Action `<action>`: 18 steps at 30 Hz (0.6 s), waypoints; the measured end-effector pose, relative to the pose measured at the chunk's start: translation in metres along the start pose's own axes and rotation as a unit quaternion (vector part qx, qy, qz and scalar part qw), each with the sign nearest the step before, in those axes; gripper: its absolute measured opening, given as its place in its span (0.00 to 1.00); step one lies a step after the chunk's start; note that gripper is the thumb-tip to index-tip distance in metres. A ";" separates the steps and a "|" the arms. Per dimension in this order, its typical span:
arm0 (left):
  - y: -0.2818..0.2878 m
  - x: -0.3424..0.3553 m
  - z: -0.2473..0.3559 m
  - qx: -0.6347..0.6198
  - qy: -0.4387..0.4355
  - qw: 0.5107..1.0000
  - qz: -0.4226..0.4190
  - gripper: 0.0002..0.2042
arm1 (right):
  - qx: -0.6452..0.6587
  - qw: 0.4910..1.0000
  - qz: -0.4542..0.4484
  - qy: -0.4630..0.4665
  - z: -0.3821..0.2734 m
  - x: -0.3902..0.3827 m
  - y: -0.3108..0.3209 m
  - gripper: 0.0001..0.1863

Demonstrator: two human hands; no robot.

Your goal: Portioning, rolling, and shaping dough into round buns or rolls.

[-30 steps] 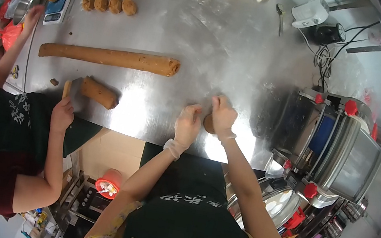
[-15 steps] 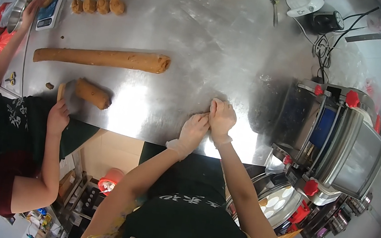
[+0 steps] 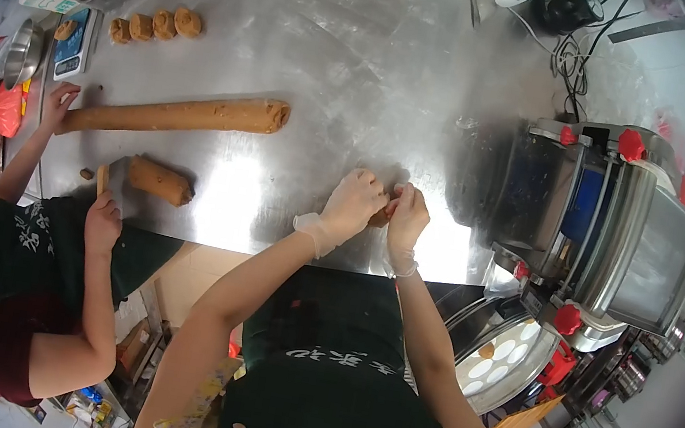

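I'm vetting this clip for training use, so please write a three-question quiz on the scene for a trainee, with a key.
1. How many short brown dough pieces stand in the row beyond the long brown dough roll?
2. True or false: the flat blue-topped scale has nothing on it.
3. What shows between the camera wearer's clear-gloved left hand and clear-gloved right hand?

Key:
1. Four.
2. False; a brown lump sits on it.
3. A small brown dough portion.

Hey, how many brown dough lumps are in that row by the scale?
4, in a line right of the scale: first lump at the left end, second lump beside it, third lump next, fourth lump at the right end. None looks hidden.
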State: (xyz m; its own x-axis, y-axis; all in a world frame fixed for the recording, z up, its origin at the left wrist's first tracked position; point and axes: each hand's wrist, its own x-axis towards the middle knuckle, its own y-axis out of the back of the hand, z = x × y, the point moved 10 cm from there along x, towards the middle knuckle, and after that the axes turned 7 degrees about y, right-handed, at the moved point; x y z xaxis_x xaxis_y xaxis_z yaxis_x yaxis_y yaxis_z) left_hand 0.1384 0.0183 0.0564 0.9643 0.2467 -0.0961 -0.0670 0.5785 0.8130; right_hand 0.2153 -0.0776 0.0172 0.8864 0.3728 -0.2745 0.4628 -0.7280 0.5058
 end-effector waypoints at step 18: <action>-0.011 -0.057 0.007 -0.124 0.167 0.965 0.158 0.20 | -0.125 0.990 0.047 0.040 -0.002 -0.020 0.014 0.10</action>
State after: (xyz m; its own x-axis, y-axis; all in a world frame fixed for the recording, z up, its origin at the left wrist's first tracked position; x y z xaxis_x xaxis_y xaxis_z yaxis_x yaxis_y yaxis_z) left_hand 0.0861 -0.0076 0.0571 0.7522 0.6541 -0.0802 -0.4429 0.5919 0.6734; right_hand 0.2037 -0.0939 0.0315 0.9192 0.3616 -0.1558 0.3572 -0.5997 0.7160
